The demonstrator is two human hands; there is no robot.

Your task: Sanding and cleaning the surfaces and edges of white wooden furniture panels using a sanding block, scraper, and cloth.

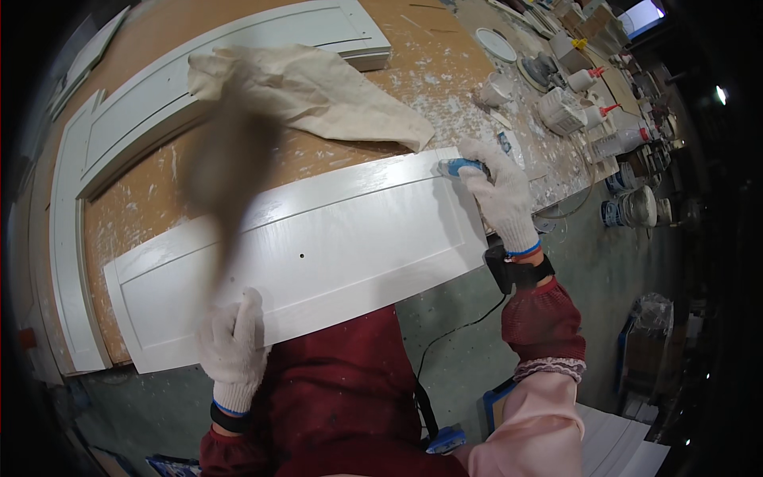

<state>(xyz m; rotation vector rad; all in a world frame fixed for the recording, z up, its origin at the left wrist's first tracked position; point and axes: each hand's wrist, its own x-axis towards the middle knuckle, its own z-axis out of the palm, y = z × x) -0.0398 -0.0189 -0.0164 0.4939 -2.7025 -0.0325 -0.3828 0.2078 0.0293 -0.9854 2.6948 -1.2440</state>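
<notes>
While I watch remotely, the white recessed panel (318, 230) runs lengthwise left to right, its far right corner under the right hand (502, 195), which grips a blue block (456, 165), its near edge under the left hand (233, 342), whose closure I can't tell.

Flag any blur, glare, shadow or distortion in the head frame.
Head view: dark out-of-focus smear, source unclear, hides parts of the cloth and panel; head view: sheen on the panel, soft shadow beside the right hand; head view: lamp blown out at upper right; head view: fisheye bows straight edges, rim goes black.
</notes>
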